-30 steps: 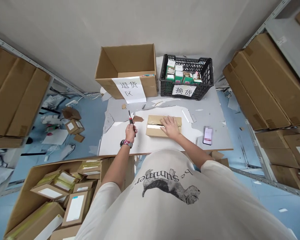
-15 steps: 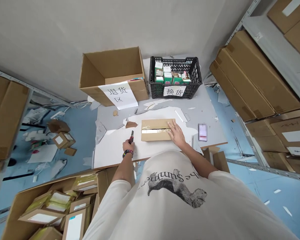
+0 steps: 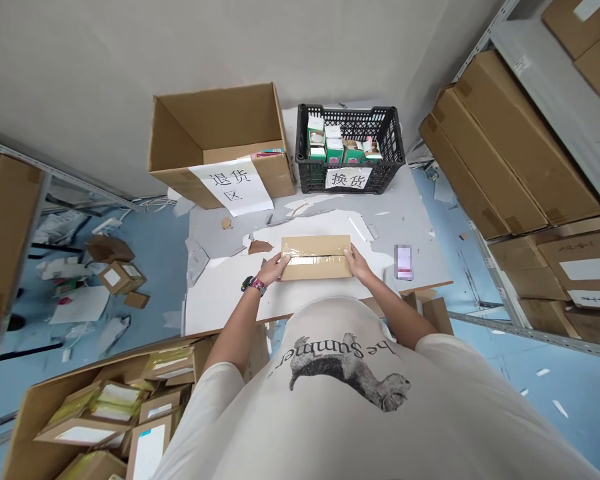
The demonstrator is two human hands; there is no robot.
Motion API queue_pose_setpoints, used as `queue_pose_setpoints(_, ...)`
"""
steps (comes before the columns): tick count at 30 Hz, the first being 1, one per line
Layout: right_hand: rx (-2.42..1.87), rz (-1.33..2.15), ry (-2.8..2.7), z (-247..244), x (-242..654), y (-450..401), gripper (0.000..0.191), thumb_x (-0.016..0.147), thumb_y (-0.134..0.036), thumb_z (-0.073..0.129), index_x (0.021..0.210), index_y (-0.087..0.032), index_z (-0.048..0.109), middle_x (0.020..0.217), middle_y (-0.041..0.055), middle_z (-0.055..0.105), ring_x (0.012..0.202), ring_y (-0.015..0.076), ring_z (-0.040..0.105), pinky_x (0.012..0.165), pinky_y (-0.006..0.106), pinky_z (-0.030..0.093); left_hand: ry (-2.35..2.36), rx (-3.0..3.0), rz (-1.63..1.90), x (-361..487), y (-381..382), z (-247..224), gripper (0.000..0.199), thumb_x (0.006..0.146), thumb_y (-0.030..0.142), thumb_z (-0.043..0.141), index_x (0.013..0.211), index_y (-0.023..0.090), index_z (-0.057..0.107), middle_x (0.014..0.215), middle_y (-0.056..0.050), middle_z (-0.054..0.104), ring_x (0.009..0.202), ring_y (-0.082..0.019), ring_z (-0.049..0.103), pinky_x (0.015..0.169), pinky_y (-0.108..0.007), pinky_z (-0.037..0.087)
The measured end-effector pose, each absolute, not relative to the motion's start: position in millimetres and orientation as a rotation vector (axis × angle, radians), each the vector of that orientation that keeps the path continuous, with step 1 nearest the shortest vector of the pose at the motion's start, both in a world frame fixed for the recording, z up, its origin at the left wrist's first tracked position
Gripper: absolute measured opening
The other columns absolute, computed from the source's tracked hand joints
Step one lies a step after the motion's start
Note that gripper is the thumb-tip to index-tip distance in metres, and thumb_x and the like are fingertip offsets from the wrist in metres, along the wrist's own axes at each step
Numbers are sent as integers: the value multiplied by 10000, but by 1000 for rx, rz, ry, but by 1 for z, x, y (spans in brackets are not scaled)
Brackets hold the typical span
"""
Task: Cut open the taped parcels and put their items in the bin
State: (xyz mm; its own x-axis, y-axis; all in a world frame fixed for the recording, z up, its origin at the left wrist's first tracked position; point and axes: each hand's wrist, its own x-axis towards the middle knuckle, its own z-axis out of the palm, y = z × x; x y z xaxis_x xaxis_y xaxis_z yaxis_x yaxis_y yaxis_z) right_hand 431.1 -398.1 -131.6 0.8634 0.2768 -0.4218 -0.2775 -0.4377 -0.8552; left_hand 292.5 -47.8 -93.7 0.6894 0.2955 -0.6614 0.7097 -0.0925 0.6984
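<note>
Left hand (image 3: pixel 273 269) and right hand (image 3: pixel 359 264) partly hide the carton (image 3: pixel 316 247) they grip.

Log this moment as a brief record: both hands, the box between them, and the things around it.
Left hand: gripping the left end of the small cardboard box
Right hand: gripping its right end
Box top: lengthwise gap with clear tape; contents not identifiable
Behind, left: large open carton with a paper sign
Behind, right: black crate holding green-and-white boxes
Right side: phone on the table
Lower left: another carton holding taped parcels
</note>
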Motion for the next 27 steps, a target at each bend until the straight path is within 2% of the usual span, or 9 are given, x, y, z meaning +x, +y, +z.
queue_pose_setpoints(4, -1946, 643, -53, -127, 431, -405, 817, 1053, -658, 655, 1796, -324, 590, 1599, 100, 796, 1452, 387, 760, 1299, 655, 558, 696, 1901, -327, 297, -44, -92, 620, 1035, 720, 764, 1449, 268, 859, 1355, -136, 878, 1300, -441, 809, 1107, -558, 681)
queue_pose_setpoints(6, -1943, 586, -102, -120, 431, -408, 840, 1044, -633, 657, 1817, -319, 565, 1619, 93, 785, 1478, 380, 746, 1331, 659, 528, 595, 1951, -233, 294, -48, -93, 590, 1062, 659, 716, 1490, 272, 836, 1390, -118, 873, 1383, -424, 778, 1223, -551, 623)
queue_pose_setpoints(8, -1891, 515, -158, -114, 428, -409, 868, 1032, -615, 653, 1841, -323, 530, 1685, 84, 741, 1536, 352, 710, 1345, 621, 527, 515, 1885, -128, 286, -60, -98, 664, 1067, 593, 684, 1638, 259, 733, 1498, -119, 834, 1451, -392, 746, 1289, -547, 582)
queue_pose_setpoints(11, -1794, 437, -223, -111, 418, -410, 912, 1004, -580, 640, 1861, -308, 492, 1836, 83, 599, 1676, 310, 592, 1362, 553, 522, 490, 1736, 36, 270, -88, -111, 867, 1039, 488, 675, 1845, 236, 477, 1698, -143, 705, 1587, -341, 658, 1365, -534, 522)
queue_pose_setpoints(14, -1740, 453, -124, -119, 401, -413, 929, 970, -580, 599, 1840, -267, 521, 1874, 118, 547, 1708, 321, 558, 1363, 572, 517, 602, 1663, 115, 252, -116, -130, 962, 993, 381, 657, 1896, 256, 349, 1814, -148, 583, 1683, -319, 563, 1395, -518, 495)
queue_pose_setpoints(17, -1691, 556, 89, -130, 385, -418, 891, 1013, -666, 479, 1797, -256, 581, 1826, 156, 600, 1618, 362, 645, 1262, 608, 600, 733, 1515, 17, 236, -127, -144, 916, 982, 351, 585, 1868, 306, 358, 1856, -128, 541, 1659, -329, 581, 1288, -569, 598)
queue_pose_setpoints(21, -1801, 518, 112, -141, 378, -421, 898, 1075, -839, 396, 1718, -272, 662, 1697, 155, 715, 1548, 353, 678, 1262, 604, 600, 859, 1419, -108, 231, -116, -146, 618, 1152, 525, 346, 1707, 336, 543, 1838, -114, 577, 1592, -320, 651, 1237, -606, 610)
queue_pose_setpoints(23, -1849, 530, 64, -143, 380, -420, 877, 1070, -881, 473, 1690, -300, 690, 1638, 160, 751, 1490, 352, 711, 1234, 608, 617, 919, 1462, -181, 236, -108, -143, 662, 1177, 685, 322, 1667, 322, 579, 1816, -148, 597, 1554, -351, 678, 1209, -623, 618)
queue_pose_setpoints(27, -1781, 734, 114, -143, 387, -418, 832, 1051, -864, 563, 1730, -388, 639, 1669, 156, 734, 1337, 363, 798, 1036, 658, 697, 885, 1466, -293, 251, -103, -140, 856, 1110, 854, 526, 1783, 325, 501, 1803, -194, 602, 1443, -378, 742, 1103, -581, 686)
